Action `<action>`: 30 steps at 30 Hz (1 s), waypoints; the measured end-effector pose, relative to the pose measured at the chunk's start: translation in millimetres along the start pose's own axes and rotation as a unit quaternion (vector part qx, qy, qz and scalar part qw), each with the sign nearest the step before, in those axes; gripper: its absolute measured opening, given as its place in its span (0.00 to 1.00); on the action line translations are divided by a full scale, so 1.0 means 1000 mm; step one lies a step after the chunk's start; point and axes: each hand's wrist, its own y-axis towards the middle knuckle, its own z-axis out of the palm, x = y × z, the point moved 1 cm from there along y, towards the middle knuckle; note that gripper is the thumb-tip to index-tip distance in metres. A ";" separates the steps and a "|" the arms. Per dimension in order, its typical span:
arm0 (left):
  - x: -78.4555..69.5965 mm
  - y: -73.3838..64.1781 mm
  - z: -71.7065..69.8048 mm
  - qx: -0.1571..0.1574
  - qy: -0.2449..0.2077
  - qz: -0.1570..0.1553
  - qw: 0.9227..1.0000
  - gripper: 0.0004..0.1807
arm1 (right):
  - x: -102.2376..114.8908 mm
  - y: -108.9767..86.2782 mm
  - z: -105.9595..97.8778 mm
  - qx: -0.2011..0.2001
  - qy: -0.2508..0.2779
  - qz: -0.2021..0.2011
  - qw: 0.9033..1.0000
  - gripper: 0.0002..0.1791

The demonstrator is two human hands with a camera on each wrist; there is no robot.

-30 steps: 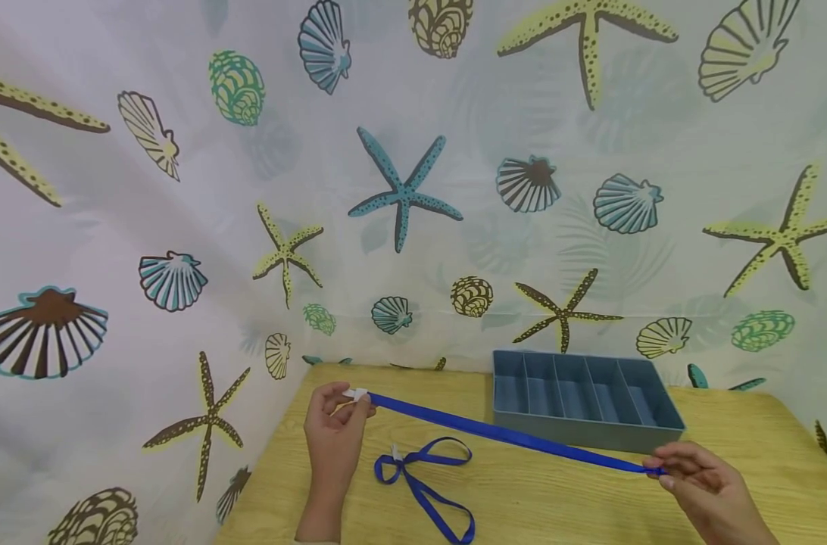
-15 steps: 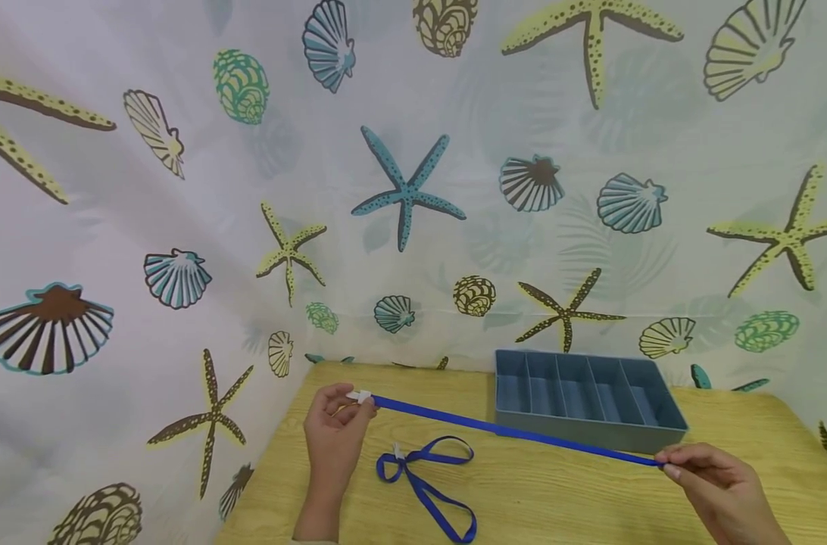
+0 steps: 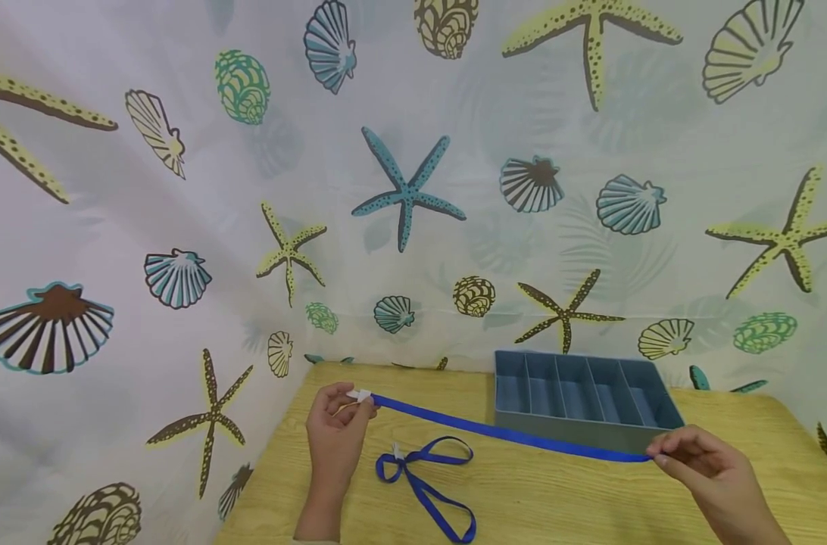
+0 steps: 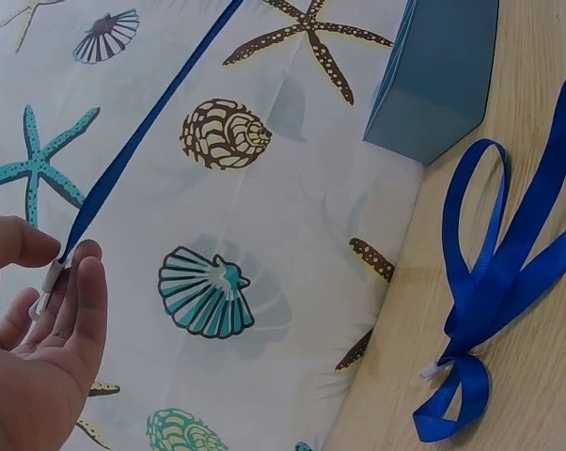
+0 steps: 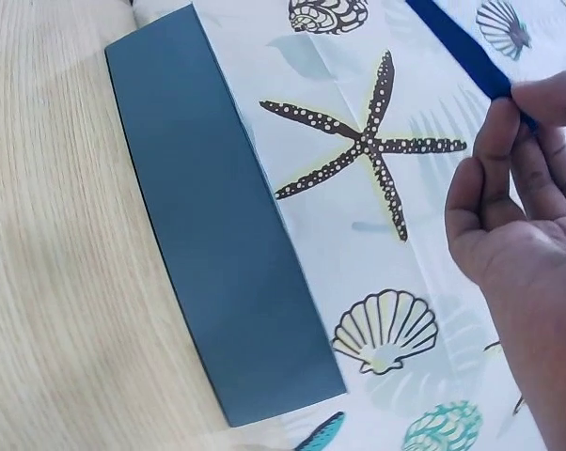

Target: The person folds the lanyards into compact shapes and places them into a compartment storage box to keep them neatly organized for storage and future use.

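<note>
A blue lanyard [image 3: 509, 434] stretches between both hands above the table, sagging slightly toward its right end. My left hand [image 3: 335, 435] pinches its white clip [image 4: 52, 276] between thumb and fingers. At the other end, the right hand [image 3: 716, 473] grips the folded strap with thumb and forefinger; in the right wrist view the strap [image 5: 463, 47] disappears between those fingertips. Below, on the wood, lies a second blue lanyard [image 4: 480, 310], looped into a loose bow shape with a small white clip [image 3: 396, 451] at its gathered middle.
A grey-blue tray [image 3: 577, 431] with several side-by-side compartments stands at the back right of the wooden table [image 3: 522, 499], just behind the held strap. A white cloth [image 3: 454, 250] printed with shells and starfish hangs behind the table and along its left side.
The right hand first drew outward, pulling the strap taut, then came back slightly left and up, so the strap now sags. The left hand and the lanyard on the table have stayed in place.
</note>
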 end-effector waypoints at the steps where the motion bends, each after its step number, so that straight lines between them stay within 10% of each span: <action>1: 0.000 0.000 0.001 0.000 0.002 -0.003 1.000 0.18 | 0.002 0.001 0.002 -0.002 -0.013 0.000 1.000 0.12; 12: -0.001 -0.011 0.021 0.047 0.009 -0.012 0.999 0.19 | 0.010 0.021 0.041 -0.005 -0.235 0.028 0.972 0.07; 21: 0.000 -0.022 0.043 0.095 0.015 -0.027 0.995 0.22 | 0.000 0.033 0.072 0.036 -0.219 -0.031 0.975 0.21; 30: -0.006 -0.032 0.059 0.122 0.019 -0.030 0.992 0.22 | -0.005 0.040 0.094 -0.019 -0.221 -0.038 0.974 0.17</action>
